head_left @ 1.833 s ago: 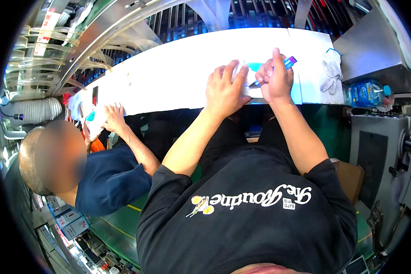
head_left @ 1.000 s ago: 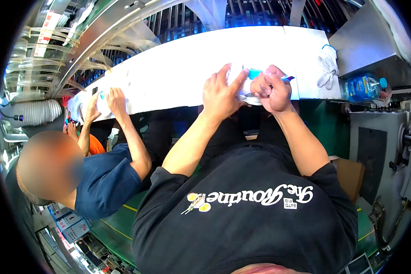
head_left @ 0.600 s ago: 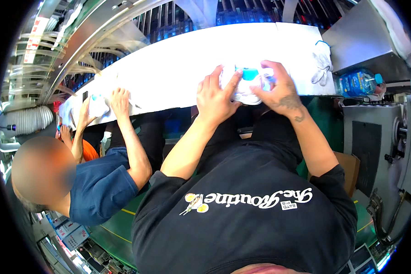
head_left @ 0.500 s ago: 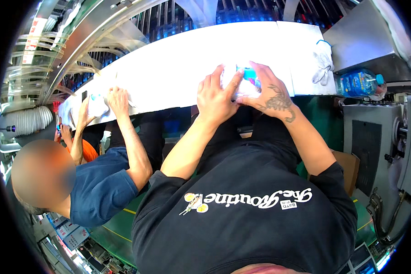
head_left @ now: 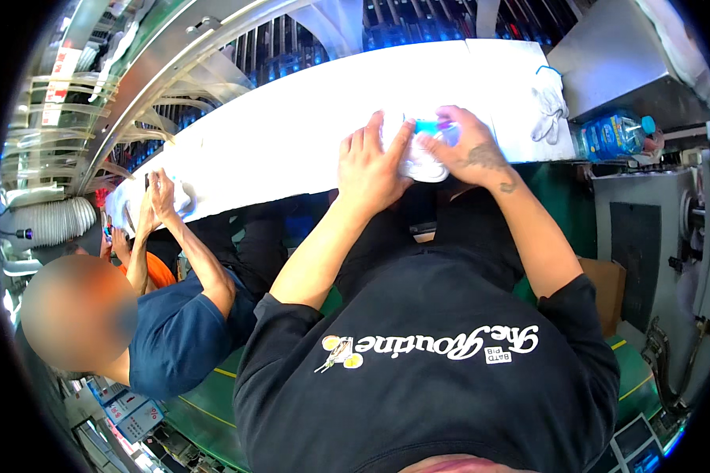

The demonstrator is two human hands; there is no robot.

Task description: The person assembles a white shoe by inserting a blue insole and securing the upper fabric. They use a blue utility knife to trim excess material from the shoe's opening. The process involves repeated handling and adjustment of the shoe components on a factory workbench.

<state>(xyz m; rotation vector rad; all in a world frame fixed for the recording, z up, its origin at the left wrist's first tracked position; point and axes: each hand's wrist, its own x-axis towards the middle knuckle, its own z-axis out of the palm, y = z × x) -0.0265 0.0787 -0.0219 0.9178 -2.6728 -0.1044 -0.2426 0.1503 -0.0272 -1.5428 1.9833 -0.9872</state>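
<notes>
Between my two hands is a small, glossy white item (head_left: 424, 167) with a bright blue patch on its far side, perhaps a packet; glare hides its exact kind. My left hand (head_left: 371, 167) grips its left side, index finger stretched along the top. My right hand (head_left: 467, 148) holds the right side, thumb across the blue patch and fingertips slightly blurred. The item rests over the near edge of the long white tabletop (head_left: 308, 118).
A white glove (head_left: 549, 110) lies at the table's right end, beside a blue-labelled bottle (head_left: 611, 137) and a metal housing (head_left: 615, 67). At left, a co-worker's hands (head_left: 159, 197) handle white material. A grey machine (head_left: 647, 244) and cardboard box (head_left: 603, 292) stand at right.
The item has tipped so more of its white side shows toward me. My right hand has turned and its fingers shifted over it. The co-worker's hands have come together.
</notes>
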